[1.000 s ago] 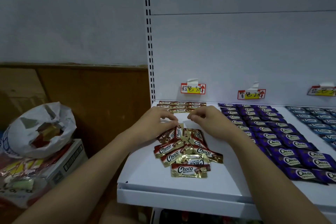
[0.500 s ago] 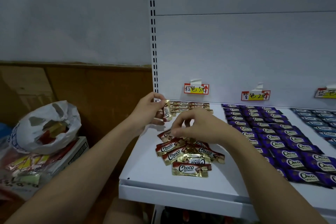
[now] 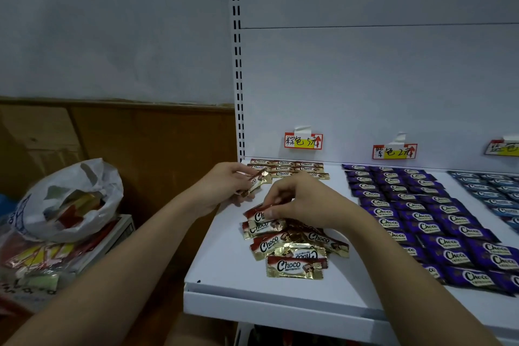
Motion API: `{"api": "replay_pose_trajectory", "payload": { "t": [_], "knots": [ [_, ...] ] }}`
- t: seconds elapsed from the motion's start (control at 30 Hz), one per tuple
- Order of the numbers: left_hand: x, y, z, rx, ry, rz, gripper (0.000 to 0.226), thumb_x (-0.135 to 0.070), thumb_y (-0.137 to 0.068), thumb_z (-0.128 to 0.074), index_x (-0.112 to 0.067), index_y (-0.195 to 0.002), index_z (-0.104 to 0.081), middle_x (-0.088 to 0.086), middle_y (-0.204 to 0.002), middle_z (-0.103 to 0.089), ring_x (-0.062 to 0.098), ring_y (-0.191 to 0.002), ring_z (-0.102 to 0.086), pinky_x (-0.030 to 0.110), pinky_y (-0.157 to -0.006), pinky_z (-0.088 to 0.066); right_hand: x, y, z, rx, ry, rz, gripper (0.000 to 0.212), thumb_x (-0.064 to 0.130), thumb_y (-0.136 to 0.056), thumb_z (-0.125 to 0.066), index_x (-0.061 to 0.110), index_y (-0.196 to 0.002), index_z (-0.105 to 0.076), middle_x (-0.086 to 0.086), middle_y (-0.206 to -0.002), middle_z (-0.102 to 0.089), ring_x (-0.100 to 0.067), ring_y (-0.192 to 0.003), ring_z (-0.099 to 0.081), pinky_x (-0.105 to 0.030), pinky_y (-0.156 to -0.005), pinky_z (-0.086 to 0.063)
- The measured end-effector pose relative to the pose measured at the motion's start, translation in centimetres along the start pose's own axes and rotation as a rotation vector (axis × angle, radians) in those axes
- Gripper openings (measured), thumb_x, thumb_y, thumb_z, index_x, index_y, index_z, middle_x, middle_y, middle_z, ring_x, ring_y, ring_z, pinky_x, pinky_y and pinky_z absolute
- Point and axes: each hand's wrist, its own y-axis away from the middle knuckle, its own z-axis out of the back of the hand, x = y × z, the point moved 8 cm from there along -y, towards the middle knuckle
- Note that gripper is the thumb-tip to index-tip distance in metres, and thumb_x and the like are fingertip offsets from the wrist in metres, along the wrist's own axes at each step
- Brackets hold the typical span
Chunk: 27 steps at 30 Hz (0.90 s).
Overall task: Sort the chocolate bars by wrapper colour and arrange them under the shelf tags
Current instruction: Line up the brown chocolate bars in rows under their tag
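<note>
White shelf [image 3: 224,261]; plastic bag [image 3: 70,199] of wrappers at nine o'clock. Left hand [image 3: 224,185] holds one brown bar [image 3: 257,181]; right hand [image 3: 303,202] pinches another [image 3: 257,213] atop the pile [image 3: 295,247].

A plain pale wall [image 3: 112,22] fills the upper left, dim and bluish in the low light. Below it runs brown wooden panelling [image 3: 146,132] with a darker top rail. To the right stands a white metal shelving unit: a slotted upright [image 3: 236,64] rises along its left edge, a flat white back panel [image 3: 379,78] spreads behind, crossed by one thin horizontal seam, and the white shelf board [image 3: 224,270] juts forward with a folded front lip.
</note>
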Motion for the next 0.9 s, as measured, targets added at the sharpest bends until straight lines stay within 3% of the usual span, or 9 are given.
{"api": "replay_pose_trajectory", "payload": {
  "t": [0.13, 0.27, 0.37, 0.53, 0.67, 0.77, 0.9],
  "knots": [
    [-0.5, 0.1, -0.5, 0.026, -0.244, -0.111, 0.013, -0.012, -0.09, -0.066, -0.021, -0.098, -0.071, 0.011, -0.082, -0.07, 0.011, -0.068, -0.063, 0.02, -0.057, -0.049, -0.5, 0.0, 0.0, 0.024, 0.099, -0.034, 0.007, 0.037, -0.075, -0.081, 0.035, -0.078, -0.075, 0.016, -0.094, -0.065, -0.003, -0.089, -0.059, -0.026, -0.079, -0.049],
    [-0.8, -0.2, -1.0, 0.021, -0.479, -0.202, 0.015, -0.017, -0.089, -0.067, -0.025, -0.099, -0.074, -0.01, -0.091, -0.068, 0.008, -0.086, -0.063, 0.017, -0.067, -0.048, -0.4, 0.3, 2.1, -0.137, 0.025, -0.022, 0.005, 0.031, -0.078, -0.078, 0.03, -0.077, -0.074, 0.012, -0.084, -0.069, -0.004, -0.078, -0.06, -0.018, -0.067, -0.048],
    [-0.6, -0.5, -1.1, 0.029, -0.581, -0.239, 0.017, -0.023, -0.089, -0.067, -0.029, -0.104, -0.073, -0.019, -0.092, -0.065, 0.003, -0.087, -0.06, 0.012, -0.066, -0.045, -1.4, 0.6, 3.3, -0.226, -0.078, -0.077, 0.006, 0.02, -0.083, -0.075, 0.026, -0.084, -0.074, 0.004, -0.079, -0.071, -0.007, -0.072, -0.065, -0.018, -0.064, -0.052],
    [-0.5, -0.7, -1.2, 0.084, -0.62, -0.261, 0.019, -0.033, -0.086, -0.07, -0.035, -0.105, -0.074, -0.028, -0.092, -0.061, -0.001, -0.089, -0.056, 0.009, -0.063, -0.041, -4.3, 0.9, 5.5, -0.35, 0.171, -0.236, 0.01, 0.016, -0.089, -0.069, 0.026, -0.089, -0.07, 0.005, -0.082, -0.066, -0.01, -0.073, -0.062, -0.023, -0.06, -0.045],
    [-0.9, -0.7, -1.4, 0.109, -0.667, -0.301, 0.019, -0.029, -0.088, -0.068, -0.033, -0.106, -0.073, -0.028, -0.091, -0.06, -0.002, -0.089, -0.055, 0.005, -0.06, -0.042, -6.8, 1.3, 5.9, -0.282, 0.424, -0.378, 0.014, 0.012, -0.091, -0.064, 0.019, -0.1, -0.073, -0.002, -0.098, -0.067, -0.014, -0.084, -0.059, -0.026, -0.068, -0.044],
    [-1.2, -0.8, -1.7, 0.103, -0.698, -0.321, 0.024, -0.027, -0.089, -0.068, -0.032, -0.112, -0.07, -0.022, -0.096, -0.062, 0.001, -0.091, -0.056, 0.007, -0.061, -0.043, -7.3, 1.6, 6.0, -0.266, 0.439, -0.401, 0.021, 0.02, -0.088, -0.069, 0.018, -0.109, -0.071, 0.0, -0.107, -0.063, -0.013, -0.09, -0.054, -0.025, -0.076, -0.041],
    [-2.1, -1.5, -1.4, -0.019, -0.594, -0.359, 0.023, -0.022, -0.087, -0.07, -0.031, -0.108, -0.071, -0.022, -0.093, -0.061, 0.0, -0.089, -0.056, 0.009, -0.064, -0.043, -7.1, 1.5, 5.8, -0.206, 0.42, -0.4, 0.023, 0.02, -0.084, -0.074, 0.02, -0.107, -0.072, 0.003, -0.106, -0.068, -0.009, -0.083, -0.059, -0.022, -0.071, -0.044]
  ]
}}
